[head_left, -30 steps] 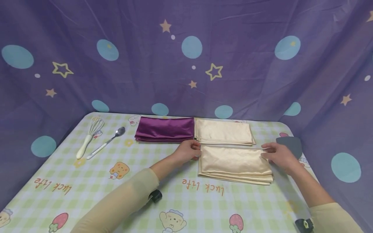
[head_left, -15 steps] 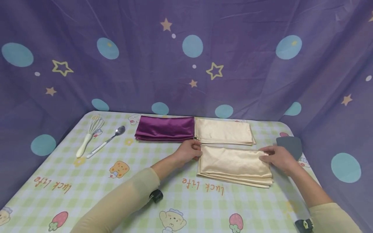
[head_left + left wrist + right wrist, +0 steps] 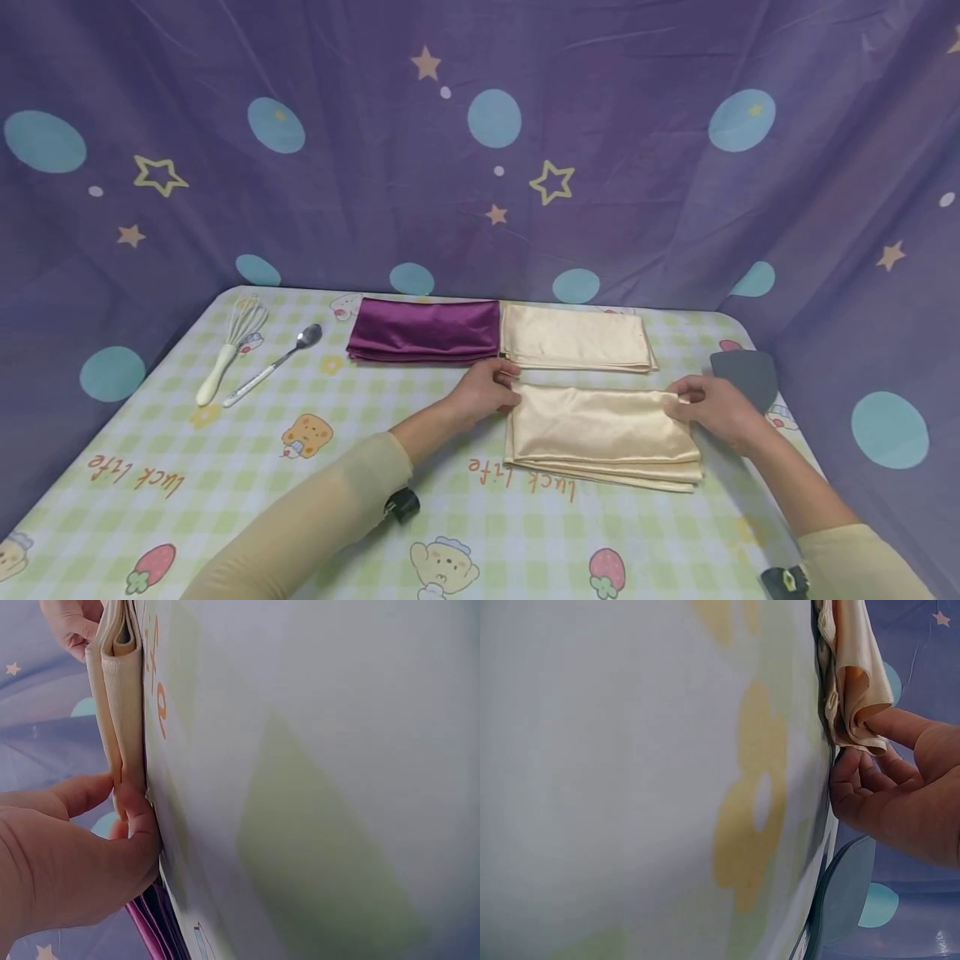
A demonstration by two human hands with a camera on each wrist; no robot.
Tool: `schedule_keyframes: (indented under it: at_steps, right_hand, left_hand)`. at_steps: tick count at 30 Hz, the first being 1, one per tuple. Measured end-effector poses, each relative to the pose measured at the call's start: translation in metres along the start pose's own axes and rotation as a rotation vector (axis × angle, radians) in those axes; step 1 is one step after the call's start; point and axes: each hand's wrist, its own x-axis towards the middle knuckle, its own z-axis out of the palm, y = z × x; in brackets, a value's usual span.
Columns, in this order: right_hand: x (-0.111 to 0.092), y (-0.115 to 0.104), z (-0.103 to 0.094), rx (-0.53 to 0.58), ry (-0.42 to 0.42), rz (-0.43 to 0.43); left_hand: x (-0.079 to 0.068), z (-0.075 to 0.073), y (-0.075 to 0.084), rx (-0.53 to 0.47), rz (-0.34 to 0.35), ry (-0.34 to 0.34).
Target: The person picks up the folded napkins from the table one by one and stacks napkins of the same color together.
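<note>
A folded cream satin cloth [image 3: 603, 429] lies on the table in front of me, its layers fanned toward the near edge. My left hand [image 3: 483, 389] pinches its far left corner between thumb and fingers; in the left wrist view the thumb and fingertips meet on the folded edge [image 3: 124, 720]. At the far right corner, my right hand [image 3: 716, 410] grips the fabric, and the right wrist view shows the layers [image 3: 859, 682] curling up beside the fingers. Behind it lie a second folded cream cloth [image 3: 576, 337] and a folded purple satin cloth [image 3: 426, 329], side by side.
On the left of the checked tablecloth [image 3: 247, 508] lie a whisk [image 3: 225, 362] and a metal spoon [image 3: 276, 364]. A dark grey flat piece [image 3: 753, 375] sits at the right edge, partly behind my right hand. A purple curtain [image 3: 360, 150] hangs around the table.
The near cream cloth has slid a little toward me, widening the gap to the cream cloth behind. My right fingers have moved slightly left, onto its corner.
</note>
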Motion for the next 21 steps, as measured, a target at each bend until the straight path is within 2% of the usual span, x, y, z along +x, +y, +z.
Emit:
schedule_keyframes:
  at_steps: [6,13,17,21]
  right_hand:
    - [-0.0001,-0.001,0.0008,0.003,-0.017,-0.003]
    - [-0.0001,-0.0015,0.0004,-0.01,-0.024,-0.019]
    - [-0.0015,-0.0015,-0.0004,-0.015,-0.019,-0.047]
    - [-0.003,-0.0013,-0.0015,0.0,-0.021,-0.042]
  left_hand:
    - [-0.0009,0.0011,0.0017,0.129,-0.001,0.01]
    - [-0.003,0.0018,0.0032,0.325,0.048,0.021]
    - [-0.0034,0.0,0.002,0.367,0.083,0.021]
    - [-0.0032,-0.0022,0.0011,0.349,0.119,0.022]
